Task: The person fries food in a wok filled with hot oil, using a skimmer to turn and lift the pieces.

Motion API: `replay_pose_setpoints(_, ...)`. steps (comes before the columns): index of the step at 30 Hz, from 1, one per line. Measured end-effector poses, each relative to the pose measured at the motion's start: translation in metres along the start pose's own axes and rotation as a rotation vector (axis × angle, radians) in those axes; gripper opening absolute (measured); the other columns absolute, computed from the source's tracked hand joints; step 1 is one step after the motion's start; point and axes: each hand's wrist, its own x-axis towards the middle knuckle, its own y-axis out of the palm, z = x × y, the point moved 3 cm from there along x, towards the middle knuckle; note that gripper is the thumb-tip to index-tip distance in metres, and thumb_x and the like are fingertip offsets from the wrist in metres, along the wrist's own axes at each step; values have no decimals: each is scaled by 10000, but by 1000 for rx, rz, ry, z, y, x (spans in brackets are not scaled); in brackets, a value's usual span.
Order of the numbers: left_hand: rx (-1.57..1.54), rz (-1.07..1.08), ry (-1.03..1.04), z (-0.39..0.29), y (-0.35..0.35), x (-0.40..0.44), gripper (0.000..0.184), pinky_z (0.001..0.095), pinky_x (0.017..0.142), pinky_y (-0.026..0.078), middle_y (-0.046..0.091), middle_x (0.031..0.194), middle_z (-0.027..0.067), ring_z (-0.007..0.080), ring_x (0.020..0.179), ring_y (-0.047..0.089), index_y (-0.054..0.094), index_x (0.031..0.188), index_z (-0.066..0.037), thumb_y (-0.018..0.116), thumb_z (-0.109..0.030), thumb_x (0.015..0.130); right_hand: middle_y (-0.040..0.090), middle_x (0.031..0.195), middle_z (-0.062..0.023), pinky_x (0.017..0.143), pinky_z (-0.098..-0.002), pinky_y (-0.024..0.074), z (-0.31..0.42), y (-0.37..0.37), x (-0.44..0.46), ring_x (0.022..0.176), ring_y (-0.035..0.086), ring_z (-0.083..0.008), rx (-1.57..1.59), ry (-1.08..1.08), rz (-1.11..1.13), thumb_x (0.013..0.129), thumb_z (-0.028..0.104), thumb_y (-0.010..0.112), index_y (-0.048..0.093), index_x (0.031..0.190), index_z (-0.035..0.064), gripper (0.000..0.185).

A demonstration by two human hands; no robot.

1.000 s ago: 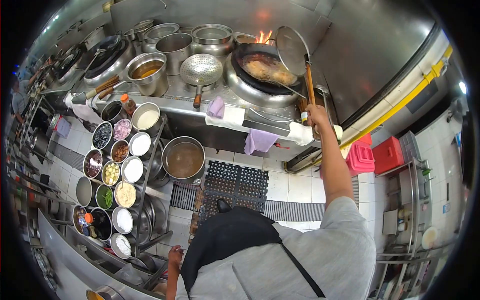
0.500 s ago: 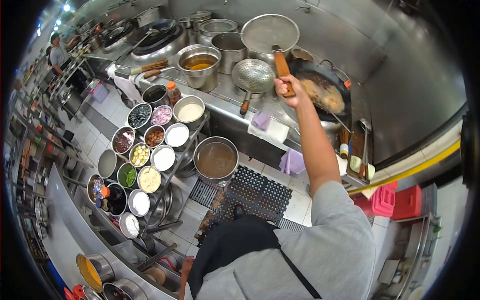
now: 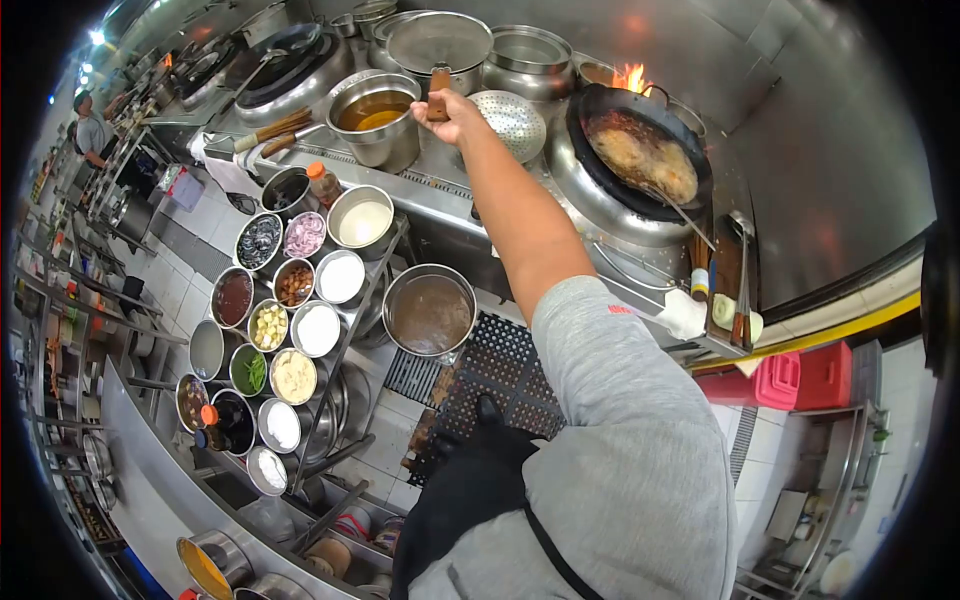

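Note:
My right hand (image 3: 447,115) is closed around the wooden handle of a round fine-mesh strainer (image 3: 440,42). The strainer is held over the pots at the back of the stove, just behind a metal pot of orange-brown oil (image 3: 375,112). Under my forearm lies a perforated ladle (image 3: 510,125), partly covered. To the right, battered pieces (image 3: 640,160) bubble in a dark wok (image 3: 600,103), with a metal utensil leaning in it and flames behind. My left hand is out of view.
A rack of bowls with onion (image 3: 305,234), white powders and sauces stands at the left. A large pot of brown liquid (image 3: 430,310) is below the stove edge. Red bins (image 3: 822,376) are at the right. A person (image 3: 93,130) stands far left.
My right hand has carried the strainer left, away from the wok and over the other pots. My left hand, earlier low beside the apron, has dropped out of view. The camera view has shifted.

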Motion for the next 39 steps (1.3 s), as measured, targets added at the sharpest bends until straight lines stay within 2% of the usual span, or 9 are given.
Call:
replay_pose_setpoints(7, -155, 30, -93, 9, 5, 22, 239, 303, 667, 464, 618, 805, 89, 180, 707, 578, 564, 1005, -32, 565, -98, 775, 494, 1036, -225, 782, -478, 537, -24, -9, -69, 955, 568, -356, -236, -7, -9, 819, 120, 598, 471, 1007, -65, 292)
replay_pose_setpoints(14, 64, 10, -158, -20, -15, 72, 308, 280, 592, 446, 613, 741, 99, 170, 640, 561, 552, 1054, -34, 555, -54, 747, 607, 859, -45, 551, -264, 517, -112, -51, -272, 667, 596, -114, -854, 173, 477, 845, 104, 593, 567, 998, 32, 171)
replay_pose_setpoints(19, -212, 154, -116, -42, -6, 90, 286, 294, 566, 459, 615, 723, 83, 169, 616, 567, 555, 1041, -29, 562, -24, 755, 593, 703, -180, 603, -423, 480, -209, -313, -423, 645, 586, -329, -2126, 221, 475, 792, 283, 547, 619, 687, 15, 297)
replay_pose_setpoints(20, -204, 168, -114, -42, -4, 94, 286, 294, 566, 459, 615, 723, 83, 169, 616, 567, 555, 1041, -29, 562, -24, 755, 621, 768, -201, 634, -436, 485, -226, -377, -472, 738, 615, -348, -2200, 668, 395, 799, 320, 551, 654, 755, 24, 317)
replay_pose_setpoints(25, 179, 271, -131, -40, 1, 108, 304, 313, 574, 485, 630, 760, 106, 184, 653, 594, 544, 1039, -39, 566, 27, 743, 614, 658, -126, 482, -308, 505, -237, -461, -742, 523, 598, -171, -1569, 1182, -384, 830, 17, 492, 380, 1360, 324, 622)
replay_pose_setpoints(29, 689, 327, 11, -41, 15, 115, 382, 324, 596, 509, 637, 780, 146, 208, 691, 617, 525, 1062, -49, 590, 75, 707, 615, 719, -145, 494, -319, 528, -233, -426, -815, 545, 596, -177, -1001, 1160, -806, 769, -76, 577, 107, 1445, 277, 897)
replay_pose_setpoints(32, 740, 213, 143, -67, 24, 110, 474, 343, 645, 521, 637, 799, 151, 255, 757, 624, 534, 1074, -59, 629, 102, 638, 605, 708, -142, 441, -349, 505, -228, -419, -814, 519, 578, -201, -874, 1032, -965, 901, 133, 445, 535, 1183, 44, 310)
replay_pose_setpoints(35, 629, 189, 4, -73, 31, 116, 414, 347, 610, 499, 629, 790, 142, 236, 714, 614, 538, 1083, -36, 570, 54, 680, 580, 582, -127, 446, -356, 507, -223, -429, -780, 512, 585, -206, -946, 877, -934, 935, 371, 357, 611, 656, -15, 540)
replay_pose_setpoints(39, 221, 125, -103, -67, 46, 105, 364, 315, 580, 495, 604, 752, 128, 196, 611, 604, 539, 1064, -29, 494, 61, 714, 602, 712, -95, 444, -326, 520, -202, -439, -711, 528, 588, -182, -977, 630, -877, 910, 269, 466, 618, 814, 10, 316)
